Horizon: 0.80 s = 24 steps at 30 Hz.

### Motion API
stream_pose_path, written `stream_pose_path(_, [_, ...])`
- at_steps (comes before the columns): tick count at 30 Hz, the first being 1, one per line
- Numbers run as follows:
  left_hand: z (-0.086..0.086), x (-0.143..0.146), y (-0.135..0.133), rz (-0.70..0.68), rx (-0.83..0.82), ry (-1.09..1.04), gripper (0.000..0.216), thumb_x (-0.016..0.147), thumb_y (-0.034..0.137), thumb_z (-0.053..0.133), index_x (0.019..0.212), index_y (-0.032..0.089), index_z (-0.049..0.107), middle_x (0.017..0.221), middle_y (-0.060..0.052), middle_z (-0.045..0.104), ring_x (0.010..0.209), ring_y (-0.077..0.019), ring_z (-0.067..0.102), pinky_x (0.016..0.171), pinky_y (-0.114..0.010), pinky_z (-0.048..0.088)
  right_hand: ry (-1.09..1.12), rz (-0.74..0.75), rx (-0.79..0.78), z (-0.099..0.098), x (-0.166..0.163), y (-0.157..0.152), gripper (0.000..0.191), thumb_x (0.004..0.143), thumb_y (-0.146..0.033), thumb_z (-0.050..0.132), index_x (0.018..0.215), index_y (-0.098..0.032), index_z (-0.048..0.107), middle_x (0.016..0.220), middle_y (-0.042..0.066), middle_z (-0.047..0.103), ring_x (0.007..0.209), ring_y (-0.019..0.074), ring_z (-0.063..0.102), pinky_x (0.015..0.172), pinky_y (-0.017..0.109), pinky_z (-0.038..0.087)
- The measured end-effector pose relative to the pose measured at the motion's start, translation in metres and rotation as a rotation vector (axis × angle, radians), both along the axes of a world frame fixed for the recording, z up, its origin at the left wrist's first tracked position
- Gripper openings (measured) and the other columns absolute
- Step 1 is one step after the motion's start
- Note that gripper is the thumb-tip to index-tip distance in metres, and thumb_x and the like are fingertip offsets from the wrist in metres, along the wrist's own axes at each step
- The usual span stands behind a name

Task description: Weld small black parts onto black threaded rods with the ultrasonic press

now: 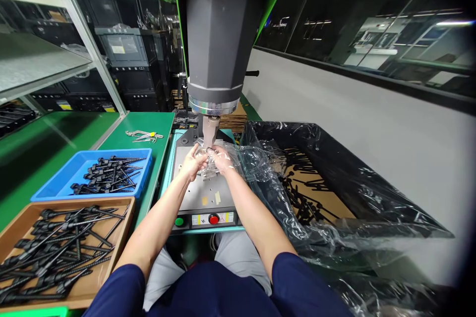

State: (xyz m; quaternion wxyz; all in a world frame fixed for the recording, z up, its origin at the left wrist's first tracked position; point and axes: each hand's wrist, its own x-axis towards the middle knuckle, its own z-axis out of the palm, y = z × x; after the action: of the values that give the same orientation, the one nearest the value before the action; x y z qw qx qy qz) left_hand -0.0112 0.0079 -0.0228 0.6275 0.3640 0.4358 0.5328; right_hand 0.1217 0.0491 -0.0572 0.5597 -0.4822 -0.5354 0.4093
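Crumpled clear plastic film (211,171) lies bunched between my hands, right under the tapered tip (210,131) of the grey press head. My left hand (195,163) is closed on the film's left side, thumb pointing up. From the other side my right hand (222,159) grips the same film, which partly covers its fingers. A small dark spot shows between the fingertips, too small to name. Below the hands is the metal work plate (197,198) of the machine.
Black threaded rods with thick heads fill a blue tray (55,185) and a brown tray (124,223) on the left. Pliers (143,134) lie behind. At right stands a plastic-lined bin (386,185) with more rods on cardboard. A green button (179,221) and red button (213,219) face me.
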Motion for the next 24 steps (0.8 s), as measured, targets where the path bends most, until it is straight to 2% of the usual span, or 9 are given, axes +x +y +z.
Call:
stream_pose_path(6, [-0.009,0.001,0.0,-0.002,0.045,0.026,0.108,0.065,0.023,0.085,0.153,0.015,0.023,0.062,0.0,0.064,0.047,-0.0092,0.054,0.047,-0.018,0.039,0.001,-0.027,0.055,-0.013,-0.003,0.002,0.036,0.077,-0.041,0.066,0.106,-0.02,0.067,0.109,0.007,0.071,0.106,0.0245,0.064,0.097,0.041,0.05])
stream_pose_path(9, [-0.012,0.002,-0.002,-0.02,0.058,0.05,0.105,0.067,0.023,0.082,0.153,0.018,0.023,0.064,0.001,0.064,0.046,-0.0088,0.053,0.045,-0.017,0.037,0.122,-0.001,0.066,-0.026,0.001,0.001,0.049,0.083,-0.051,0.06,0.122,-0.021,0.06,0.121,0.009,0.067,0.112,0.0247,0.063,0.092,0.04,0.053])
stream_pose_path(11, [-0.013,0.002,-0.003,-0.027,0.057,0.064,0.101,0.069,0.02,0.08,0.153,0.02,0.023,0.064,0.002,0.063,0.046,-0.0089,0.054,0.044,-0.017,0.036,0.162,0.012,0.049,-0.038,0.007,-0.001,0.054,0.086,-0.056,0.052,0.127,-0.02,0.058,0.125,0.011,0.065,0.11,0.0249,0.064,0.087,0.04,0.055])
stream_pose_path(14, [-0.014,0.002,-0.006,-0.016,0.04,0.07,0.098,0.073,0.018,0.077,0.154,0.018,0.022,0.063,0.002,0.062,0.047,-0.0099,0.055,0.044,-0.018,0.036,0.068,0.008,0.007,-0.059,0.016,-0.006,0.052,0.088,-0.058,0.045,0.116,-0.019,0.065,0.113,0.011,0.07,0.099,0.024,0.068,0.082,0.039,0.056])
stream_pose_path(17, [-0.013,0.002,-0.009,-0.006,0.029,0.087,0.097,0.075,0.021,0.076,0.153,0.015,0.02,0.064,0.001,0.063,0.049,-0.0106,0.056,0.044,-0.019,0.038,-0.031,-0.018,0.0,-0.077,0.023,-0.019,0.043,0.084,-0.056,0.053,0.094,-0.019,0.072,0.096,0.009,0.072,0.094,0.025,0.067,0.089,0.045,0.053])
stream_pose_path(20, [-0.013,0.0,-0.012,-0.01,0.017,0.118,0.097,0.076,0.023,0.076,0.153,0.014,0.018,0.068,0.0,0.064,0.05,-0.0107,0.058,0.045,-0.019,0.04,-0.09,-0.043,0.032,-0.087,0.029,-0.037,0.031,0.078,-0.048,0.064,0.082,-0.019,0.074,0.102,0.011,0.07,0.106,0.0273,0.063,0.103,0.049,0.044])
stream_pose_path(24, [-0.013,-0.001,-0.018,-0.014,0.025,0.179,0.095,0.078,0.027,0.075,0.153,0.014,0.018,0.073,-0.002,0.066,0.054,-0.012,0.061,0.049,-0.021,0.042,-0.184,-0.018,0.068,-0.091,0.033,-0.07,0.024,0.08,-0.038,0.062,0.086,-0.02,0.076,0.116,0.012,0.068,0.113,0.026,0.06,0.108,0.046,0.041])
